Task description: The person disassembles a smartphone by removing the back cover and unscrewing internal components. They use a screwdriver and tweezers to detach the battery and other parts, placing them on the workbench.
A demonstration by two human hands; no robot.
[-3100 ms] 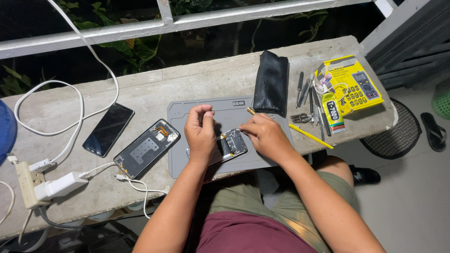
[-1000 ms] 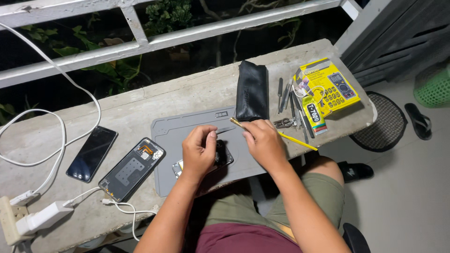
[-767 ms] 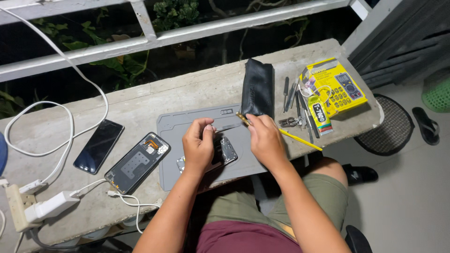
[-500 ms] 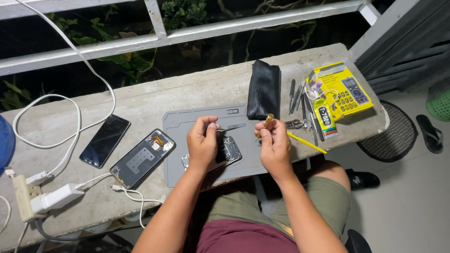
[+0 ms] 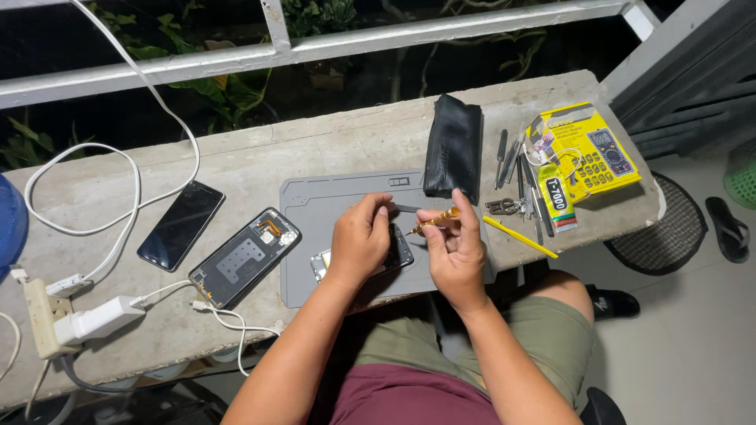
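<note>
At the frame centre, a small dark phone part (image 5: 396,250) is being pressed onto the grey mat (image 5: 315,206) by the left hand (image 5: 358,240). Just right, an amber-handled screwdriver (image 5: 435,221) is being pinched by the right hand (image 5: 457,248), tip towards the part.

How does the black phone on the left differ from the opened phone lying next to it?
The black phone lies whole with a plain dark glossy surface up; the opened phone shows its grey insides. The black phone has no cable in it, while a white cable reaches the opened phone's lower end. The black phone sits farther left, closer to the looped cord. Both lie flat and tilted the same way on the concrete bench, untouched by the hands.
</note>
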